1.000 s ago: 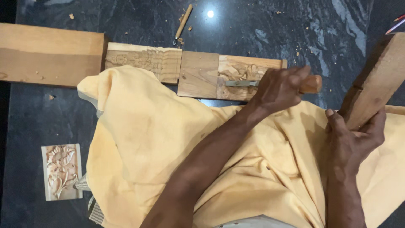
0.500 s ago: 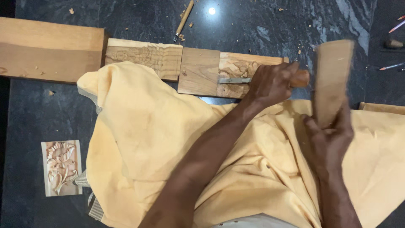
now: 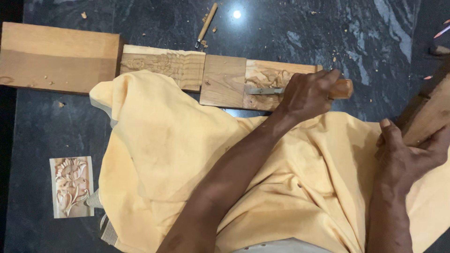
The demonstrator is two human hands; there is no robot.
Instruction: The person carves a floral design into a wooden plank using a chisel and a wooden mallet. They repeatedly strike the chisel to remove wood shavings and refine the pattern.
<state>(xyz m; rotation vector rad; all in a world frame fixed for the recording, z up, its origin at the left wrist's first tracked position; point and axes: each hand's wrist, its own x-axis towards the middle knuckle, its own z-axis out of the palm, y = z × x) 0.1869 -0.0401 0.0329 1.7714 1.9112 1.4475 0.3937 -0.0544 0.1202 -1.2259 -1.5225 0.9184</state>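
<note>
- On the dark stone floor (image 3: 356,37), in the head view, a row of wood pieces is lying end to end, and the plank (image 3: 269,75) at its right end is carrying a half-cut carving.
- The left hand (image 3: 307,93) is clenching around the handle of a chisel (image 3: 265,90); the steel blade is lying flat on the carved part of the plank, with the edge pointing to the left.
- The right hand (image 3: 403,159) is grasping a thick wooden block (image 3: 429,115) at the right border, well apart from the chisel, and is holding it tilted.
- A yellow cloth (image 3: 178,150) is covering the lap and is lying over the near edge of the wood row.
- A small finished panel (image 3: 71,186) with a flower is resting on the floor at the left, far from both hands, and a thin tool (image 3: 206,23) is lying above the row.
- Judging from this, the carving step is going on: the edge is being set into the relief.
- The next move is calling for a steady blade and for a block blow that lands square on the handle end, clear of the left fingers.
</note>
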